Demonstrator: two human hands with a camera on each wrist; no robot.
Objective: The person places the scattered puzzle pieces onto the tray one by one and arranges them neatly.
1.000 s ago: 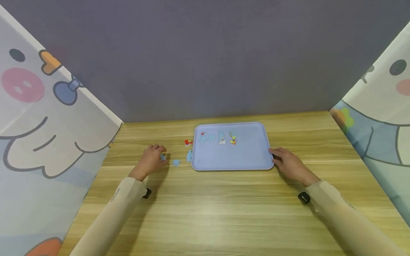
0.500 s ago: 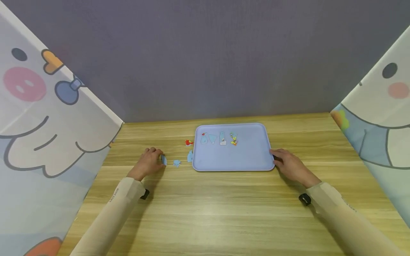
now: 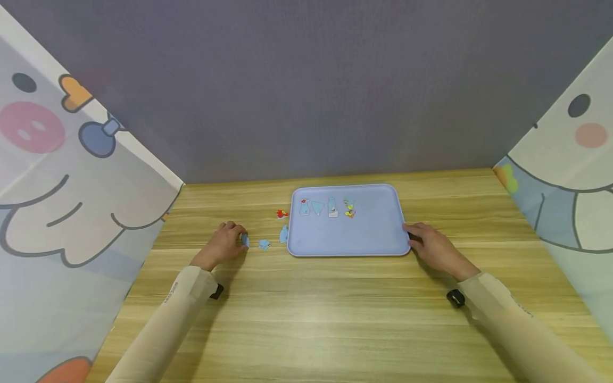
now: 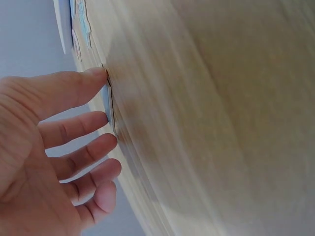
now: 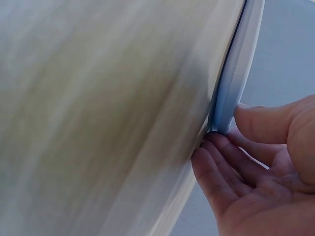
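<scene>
On the wooden table, my left hand (image 3: 222, 244) pinches a light-blue puzzle piece (image 3: 245, 240) by its edges between thumb and index finger. In the left wrist view the piece (image 4: 108, 101) lies flat against the tabletop, and the other fingers are loosely bent beside it. My right hand (image 3: 433, 247) grips the right edge of a pale blue-violet tray (image 3: 349, 242). Seen from the right wrist, the thumb rests on the tray's rim (image 5: 234, 83) with the fingers curled at its underside.
Several cut puzzle pieces (image 3: 332, 207) form a row in the tray's upper half. Between left hand and tray lie a small blue piece (image 3: 264, 244), another blue piece (image 3: 284, 234) against the rim, and a red piece (image 3: 282, 214). A grey wall (image 3: 335, 106) stands behind the table.
My left hand has shifted slightly left, and more of the blue piece at its fingertips now shows. The right hand stays on the tray's edge.
</scene>
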